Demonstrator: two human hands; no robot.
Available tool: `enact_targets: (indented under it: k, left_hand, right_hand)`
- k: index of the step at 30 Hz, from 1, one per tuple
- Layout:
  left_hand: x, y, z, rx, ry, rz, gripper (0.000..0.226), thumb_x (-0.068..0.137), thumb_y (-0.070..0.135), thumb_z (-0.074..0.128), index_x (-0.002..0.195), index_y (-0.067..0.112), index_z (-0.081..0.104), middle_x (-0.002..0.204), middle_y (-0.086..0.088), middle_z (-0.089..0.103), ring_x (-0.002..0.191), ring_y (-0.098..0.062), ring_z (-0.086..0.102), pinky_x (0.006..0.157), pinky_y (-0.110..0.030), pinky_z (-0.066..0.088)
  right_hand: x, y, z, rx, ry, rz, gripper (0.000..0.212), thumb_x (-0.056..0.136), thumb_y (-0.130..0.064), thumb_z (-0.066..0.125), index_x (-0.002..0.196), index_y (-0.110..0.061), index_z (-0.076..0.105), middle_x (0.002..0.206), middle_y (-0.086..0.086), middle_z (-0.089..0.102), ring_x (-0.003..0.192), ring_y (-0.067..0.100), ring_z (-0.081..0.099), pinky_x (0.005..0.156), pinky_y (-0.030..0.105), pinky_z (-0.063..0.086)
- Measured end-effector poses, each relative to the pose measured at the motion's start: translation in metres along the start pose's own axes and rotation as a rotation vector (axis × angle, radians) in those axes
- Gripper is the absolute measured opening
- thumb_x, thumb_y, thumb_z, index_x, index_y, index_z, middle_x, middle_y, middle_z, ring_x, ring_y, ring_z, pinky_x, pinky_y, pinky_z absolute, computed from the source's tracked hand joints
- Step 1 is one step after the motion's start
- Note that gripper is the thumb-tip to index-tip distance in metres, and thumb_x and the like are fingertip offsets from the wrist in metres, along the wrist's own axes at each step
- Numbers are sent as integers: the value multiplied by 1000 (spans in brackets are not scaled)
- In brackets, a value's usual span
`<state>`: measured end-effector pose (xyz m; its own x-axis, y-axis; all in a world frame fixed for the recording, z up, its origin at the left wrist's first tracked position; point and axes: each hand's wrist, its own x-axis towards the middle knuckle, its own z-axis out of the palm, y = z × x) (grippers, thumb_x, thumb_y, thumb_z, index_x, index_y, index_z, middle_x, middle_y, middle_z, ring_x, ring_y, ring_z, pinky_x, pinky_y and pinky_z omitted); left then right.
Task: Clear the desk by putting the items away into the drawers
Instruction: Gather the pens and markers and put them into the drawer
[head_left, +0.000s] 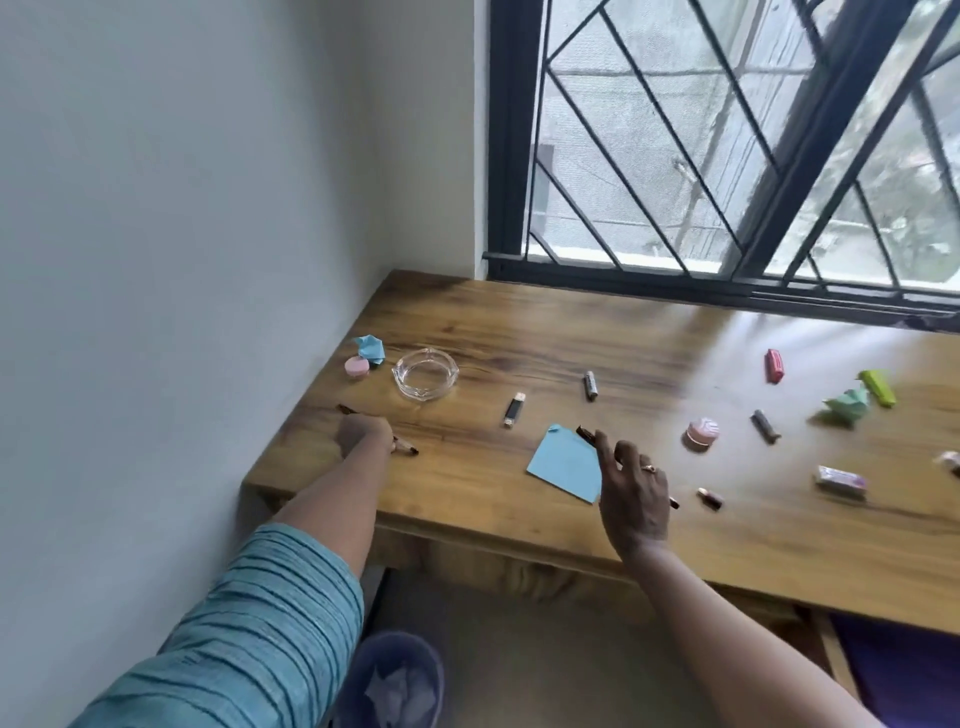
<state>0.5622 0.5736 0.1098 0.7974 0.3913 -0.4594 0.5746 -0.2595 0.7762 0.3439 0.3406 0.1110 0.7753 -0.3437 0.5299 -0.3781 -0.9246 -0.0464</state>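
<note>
On the wooden desk (545, 332) my left hand (363, 434) is closed around a dark pen (408, 448) near the left edge; the pen's ends stick out on both sides of the fist. My right hand (631, 488) holds a second dark pen (588, 435) over a blue paper sheet (563, 462). Scattered on the desk are a glass ashtray (425, 374), a black USB stick (514, 409), a grey battery (590, 385), a pink round jar (701, 434) and a small lipstick (710, 498).
A crumpled blue paper (370, 348) and pink lid (357, 367) lie at the far left. To the right are a pink eraser (774, 365), green highlighter (879, 387), green crumpled paper (847, 404), grey tube (764, 426) and white packet (841, 480). A blue bin (395, 680) stands below.
</note>
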Motion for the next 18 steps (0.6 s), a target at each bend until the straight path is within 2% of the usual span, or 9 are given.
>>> enact_targets:
  k: [2,4,7,9,11,14,16,18]
  left_hand:
    - [-31,-10,5,-33,8,-9,29,88,2,55,116,-4,58,120,-20,60,103,-34,66,89,-43,55]
    - [-65,-22,11,-50,-2,29,25,90,6,53,112,-4,59,115,-20,62,100,-33,67,88,-42,56]
    - [-114,-43,17,-79,-10,59,23,89,9,58,107,-4,60,110,-20,65,94,-32,69,85,-41,57]
    - [-153,-63,23,-90,-28,97,19,86,9,61,98,-5,62,103,-21,68,88,-31,71,82,-42,58]
    - [-188,-80,30,-109,-48,113,12,86,10,64,87,-1,60,97,-20,69,80,-30,72,79,-42,59]
    - [-244,-108,44,-105,-117,159,14,86,12,64,87,-1,61,92,-18,70,67,-26,69,74,-38,60]
    - [-281,-124,56,-88,-174,206,12,87,13,63,85,1,62,88,-17,70,62,-24,67,72,-37,60]
    - [-318,-137,68,-60,-224,247,13,86,15,64,80,3,63,87,-17,72,66,-26,70,74,-39,60]
  right_hand:
    - [-18,16,-9,-9,15,-2,58,50,17,76,106,0,70,76,20,62,53,36,59,46,37,49]
    - [-32,32,-22,8,27,21,57,52,17,74,106,0,70,75,20,62,52,36,59,46,37,48]
    - [-56,50,-40,92,19,38,46,66,15,53,107,1,69,75,22,61,51,37,59,44,39,49]
    - [-80,69,-51,146,-31,19,46,68,14,51,109,2,68,79,24,61,54,39,61,46,42,51]
    - [-101,86,-61,154,-151,18,52,73,15,56,122,-1,60,93,25,61,69,41,64,58,46,53]
    - [-128,115,-72,138,-322,14,55,90,0,40,144,-13,36,122,17,51,101,36,58,84,44,47]
    - [-139,127,-82,121,-352,14,55,93,-10,39,146,-18,29,127,12,47,106,32,56,88,40,45]
    - [-147,138,-91,74,-361,-6,54,94,-15,37,146,-21,25,129,8,45,105,30,56,87,38,44]
